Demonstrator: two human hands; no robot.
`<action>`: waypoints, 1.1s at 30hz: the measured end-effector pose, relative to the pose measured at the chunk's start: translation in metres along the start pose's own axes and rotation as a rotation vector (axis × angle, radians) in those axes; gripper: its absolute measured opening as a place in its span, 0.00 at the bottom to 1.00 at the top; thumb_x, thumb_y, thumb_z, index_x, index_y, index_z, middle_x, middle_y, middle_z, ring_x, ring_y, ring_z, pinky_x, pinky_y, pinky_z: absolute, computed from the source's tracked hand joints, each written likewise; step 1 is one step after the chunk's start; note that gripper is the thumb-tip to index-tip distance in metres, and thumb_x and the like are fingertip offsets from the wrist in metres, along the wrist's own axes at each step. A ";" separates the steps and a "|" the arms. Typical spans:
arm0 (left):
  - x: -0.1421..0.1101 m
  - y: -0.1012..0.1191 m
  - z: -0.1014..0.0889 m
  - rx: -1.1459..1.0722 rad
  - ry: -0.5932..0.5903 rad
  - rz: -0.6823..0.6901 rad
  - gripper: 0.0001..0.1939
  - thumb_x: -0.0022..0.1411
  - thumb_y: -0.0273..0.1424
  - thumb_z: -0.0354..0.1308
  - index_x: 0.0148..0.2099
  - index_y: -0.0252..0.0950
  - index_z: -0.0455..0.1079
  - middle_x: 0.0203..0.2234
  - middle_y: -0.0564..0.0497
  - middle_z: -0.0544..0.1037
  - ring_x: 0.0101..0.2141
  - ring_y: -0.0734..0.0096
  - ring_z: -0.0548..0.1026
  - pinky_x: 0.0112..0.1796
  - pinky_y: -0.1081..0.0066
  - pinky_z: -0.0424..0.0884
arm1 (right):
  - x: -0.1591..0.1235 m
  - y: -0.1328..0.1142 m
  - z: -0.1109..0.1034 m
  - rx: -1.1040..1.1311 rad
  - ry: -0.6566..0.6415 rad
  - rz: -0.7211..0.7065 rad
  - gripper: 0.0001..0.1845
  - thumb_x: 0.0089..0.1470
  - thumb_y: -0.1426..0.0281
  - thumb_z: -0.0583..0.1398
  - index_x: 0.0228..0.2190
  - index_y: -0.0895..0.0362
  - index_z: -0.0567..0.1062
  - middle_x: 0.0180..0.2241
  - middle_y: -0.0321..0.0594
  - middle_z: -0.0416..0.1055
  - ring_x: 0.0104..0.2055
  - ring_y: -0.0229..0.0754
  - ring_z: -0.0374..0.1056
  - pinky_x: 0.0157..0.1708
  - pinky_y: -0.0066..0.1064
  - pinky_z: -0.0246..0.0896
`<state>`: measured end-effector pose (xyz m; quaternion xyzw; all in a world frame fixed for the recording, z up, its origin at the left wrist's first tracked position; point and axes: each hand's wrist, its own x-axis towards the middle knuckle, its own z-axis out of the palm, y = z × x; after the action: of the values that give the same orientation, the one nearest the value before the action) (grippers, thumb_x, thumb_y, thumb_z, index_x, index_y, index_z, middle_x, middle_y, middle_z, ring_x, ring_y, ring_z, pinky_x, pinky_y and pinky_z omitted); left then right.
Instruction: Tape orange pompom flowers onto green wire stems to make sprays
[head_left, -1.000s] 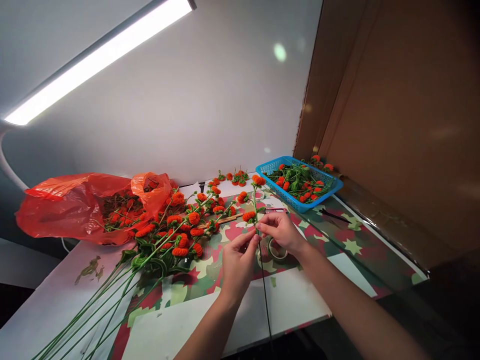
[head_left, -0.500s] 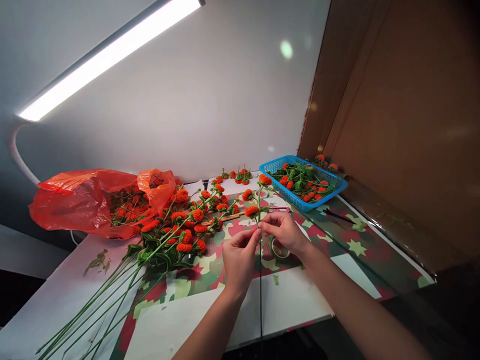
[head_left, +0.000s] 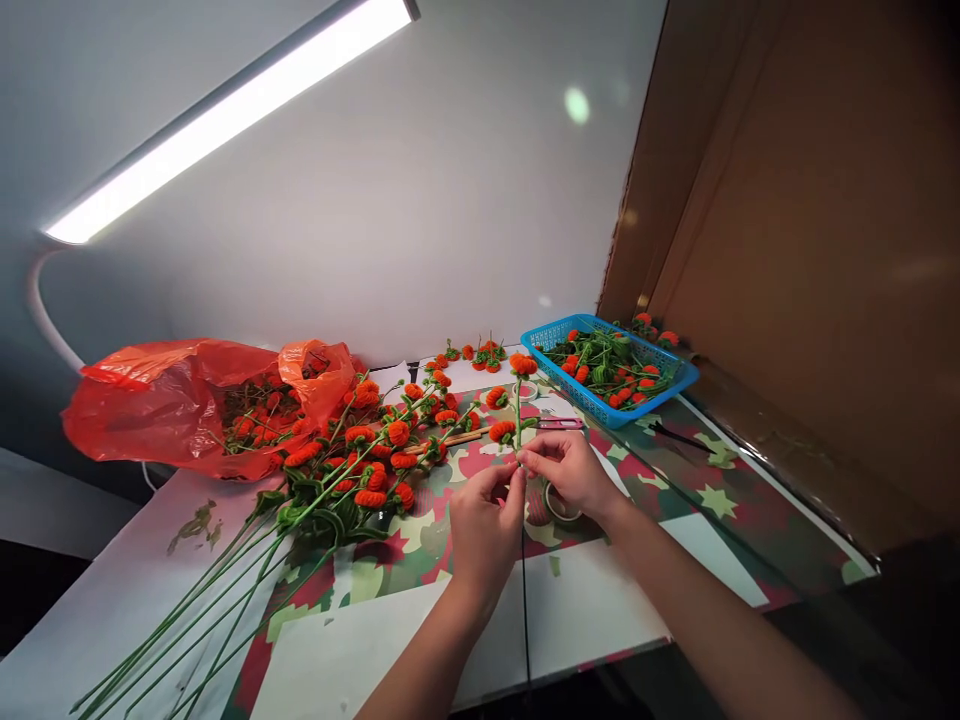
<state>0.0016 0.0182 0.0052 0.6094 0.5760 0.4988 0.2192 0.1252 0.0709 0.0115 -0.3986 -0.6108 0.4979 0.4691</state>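
Both hands meet at one upright stem (head_left: 518, 410) carrying several small orange, ribbed, pumpkin-like heads made of fuzzy wire. My left hand (head_left: 486, 515) pinches it just below the lowest head, thumb against fingers. Slightly higher, my right hand (head_left: 564, 468) also pinches the stem, its fingertips almost touching the left ones. Below the hands, the thin dark lower stem hangs straight down past the table's front edge. A roll of tape (head_left: 561, 503) lies partly hidden behind my right hand. Whether a strip of tape is between the fingertips cannot be seen.
Finished-looking orange stems (head_left: 360, 465) lie piled on the left. Behind them, a red plastic bag (head_left: 157, 400) holds more heads. A blue basket (head_left: 611, 415) with orange-and-green pieces stands back right, beside a cardboard panel (head_left: 787, 250). A bright lamp (head_left: 232, 120) hangs above.
The stem's top has turned and tilted slightly left between my fingers. Both hands keep their pinch in nearly the same place; the whole view has shifted a little.
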 end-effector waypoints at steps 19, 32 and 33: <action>0.004 0.005 -0.002 -0.158 -0.012 0.021 0.11 0.59 0.35 0.53 0.29 0.36 0.70 0.18 0.54 0.69 0.19 0.75 0.64 0.23 0.75 0.60 | -0.002 -0.010 -0.002 0.183 -0.078 0.116 0.16 0.41 0.58 0.65 0.20 0.59 0.75 0.17 0.33 0.66 0.22 0.33 0.61 0.26 0.27 0.59; 0.006 0.001 -0.004 -0.906 -0.300 -0.312 0.13 0.54 0.38 0.60 0.25 0.33 0.67 0.16 0.57 0.64 0.17 0.83 0.59 0.20 0.78 0.57 | -0.005 0.001 0.001 0.533 -0.200 0.160 0.16 0.37 0.60 0.68 0.22 0.59 0.75 0.20 0.34 0.68 0.21 0.34 0.62 0.23 0.27 0.58; 0.006 0.002 -0.004 -0.909 -0.293 -0.319 0.14 0.53 0.38 0.60 0.25 0.33 0.67 0.16 0.57 0.64 0.17 0.83 0.60 0.20 0.78 0.57 | -0.006 0.001 0.003 0.550 -0.195 0.170 0.15 0.37 0.60 0.68 0.22 0.59 0.74 0.20 0.34 0.68 0.21 0.34 0.62 0.23 0.27 0.58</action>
<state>-0.0019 0.0222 0.0102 0.4202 0.3496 0.5689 0.6145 0.1234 0.0649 0.0091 -0.2564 -0.4598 0.7180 0.4553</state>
